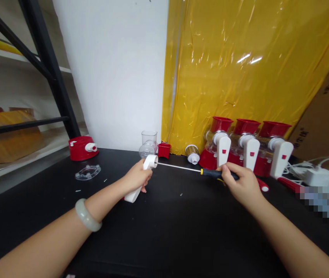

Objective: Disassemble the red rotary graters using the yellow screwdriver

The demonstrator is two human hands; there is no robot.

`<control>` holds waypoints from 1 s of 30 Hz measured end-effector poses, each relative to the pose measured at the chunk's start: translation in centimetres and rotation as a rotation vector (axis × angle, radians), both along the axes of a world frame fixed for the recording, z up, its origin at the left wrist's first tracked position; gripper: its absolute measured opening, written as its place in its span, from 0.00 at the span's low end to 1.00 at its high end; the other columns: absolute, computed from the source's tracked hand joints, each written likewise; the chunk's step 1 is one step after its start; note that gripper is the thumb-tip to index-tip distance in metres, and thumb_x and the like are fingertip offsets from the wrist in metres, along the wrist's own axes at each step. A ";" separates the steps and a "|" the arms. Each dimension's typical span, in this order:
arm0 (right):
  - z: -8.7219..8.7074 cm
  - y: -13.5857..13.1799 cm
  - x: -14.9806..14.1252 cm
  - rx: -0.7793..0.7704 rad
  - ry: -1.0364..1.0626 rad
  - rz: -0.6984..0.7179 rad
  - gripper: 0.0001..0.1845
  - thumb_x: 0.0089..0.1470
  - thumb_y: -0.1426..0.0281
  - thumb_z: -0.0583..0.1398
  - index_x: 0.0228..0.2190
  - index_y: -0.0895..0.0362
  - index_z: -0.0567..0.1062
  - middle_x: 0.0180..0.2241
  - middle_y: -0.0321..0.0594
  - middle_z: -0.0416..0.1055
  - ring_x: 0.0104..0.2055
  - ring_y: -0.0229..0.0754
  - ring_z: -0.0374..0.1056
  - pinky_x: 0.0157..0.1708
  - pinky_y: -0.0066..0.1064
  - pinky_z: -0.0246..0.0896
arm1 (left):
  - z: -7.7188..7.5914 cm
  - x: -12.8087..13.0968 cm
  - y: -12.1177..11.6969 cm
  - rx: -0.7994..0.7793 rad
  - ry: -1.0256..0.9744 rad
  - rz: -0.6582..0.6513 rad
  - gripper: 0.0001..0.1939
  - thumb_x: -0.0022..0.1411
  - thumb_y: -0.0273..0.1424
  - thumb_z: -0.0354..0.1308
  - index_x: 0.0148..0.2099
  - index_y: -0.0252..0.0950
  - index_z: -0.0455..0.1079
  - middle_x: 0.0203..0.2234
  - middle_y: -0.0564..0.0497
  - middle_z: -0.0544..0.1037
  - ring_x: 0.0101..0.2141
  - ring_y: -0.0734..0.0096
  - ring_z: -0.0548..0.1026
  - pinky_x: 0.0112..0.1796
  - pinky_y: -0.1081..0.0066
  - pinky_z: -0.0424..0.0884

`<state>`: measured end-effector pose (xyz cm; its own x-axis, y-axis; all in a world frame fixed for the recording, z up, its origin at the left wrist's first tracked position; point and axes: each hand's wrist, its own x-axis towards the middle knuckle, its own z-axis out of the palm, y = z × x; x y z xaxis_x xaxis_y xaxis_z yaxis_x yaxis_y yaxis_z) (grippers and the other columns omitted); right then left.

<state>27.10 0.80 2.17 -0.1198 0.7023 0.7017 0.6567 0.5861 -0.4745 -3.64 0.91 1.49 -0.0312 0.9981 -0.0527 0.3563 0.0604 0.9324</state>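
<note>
My left hand [138,176] is wrapped round a white plastic crank handle [132,196], whose round socket end faces right. In my right hand [237,178] is a screwdriver [213,173] with a dark handle and a yellow collar. Its long thin shaft points left, and the tip reaches the mouth of the socket; whether it touches a screw inside I cannot tell. Below the shaft a small screw [181,194] lies on the black table [164,239]. Two more screws lie at the left, near a clear plastic ring [88,173].
Several red and white rotary graters [222,148] stand at the back right. Behind my hands are a clear hopper [149,141], a small red pusher [164,150] and a metal grater drum [192,153]. A red base [82,148] sits back left, beside a shelf rack. White cables [320,173] lie far right.
</note>
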 end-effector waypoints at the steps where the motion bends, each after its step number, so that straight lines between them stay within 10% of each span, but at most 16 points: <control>1: 0.0 -0.1 0.0 0.034 -0.021 0.012 0.15 0.54 0.67 0.54 0.22 0.58 0.75 0.16 0.34 0.68 0.18 0.35 0.64 0.20 0.25 0.57 | 0.1 0.1 -0.1 -0.018 -0.006 -0.005 0.15 0.48 0.23 0.50 0.40 0.38 0.54 0.17 0.61 0.61 0.14 0.79 0.58 0.13 0.75 0.65; 10: -0.3 -0.2 0.1 0.185 -0.070 0.102 0.09 0.54 0.70 0.57 0.25 0.57 0.75 0.23 0.37 0.75 0.25 0.37 0.70 0.27 0.25 0.62 | 0.1 0.2 -0.2 -0.121 -0.063 -0.014 0.15 0.49 0.23 0.51 0.40 0.39 0.54 0.18 0.61 0.60 0.14 0.81 0.57 0.14 0.78 0.62; 20: -0.1 0.8 0.0 -0.599 0.587 0.339 0.20 0.54 0.54 0.57 0.28 0.59 0.73 0.16 0.36 0.68 0.12 0.31 0.54 0.15 0.26 0.47 | -0.8 -0.2 0.4 0.148 0.146 0.072 0.13 0.54 0.26 0.52 0.42 0.38 0.55 0.16 0.62 0.63 0.14 0.74 0.66 0.17 0.72 0.70; 30: 0.0 0.7 0.1 -0.520 0.222 0.005 0.26 0.57 0.53 0.51 0.15 0.56 0.65 0.11 0.33 0.59 0.13 0.33 0.53 0.16 0.26 0.45 | -0.7 -0.4 0.3 0.229 0.182 0.051 0.14 0.55 0.26 0.51 0.45 0.37 0.57 0.18 0.62 0.64 0.12 0.74 0.68 0.16 0.72 0.70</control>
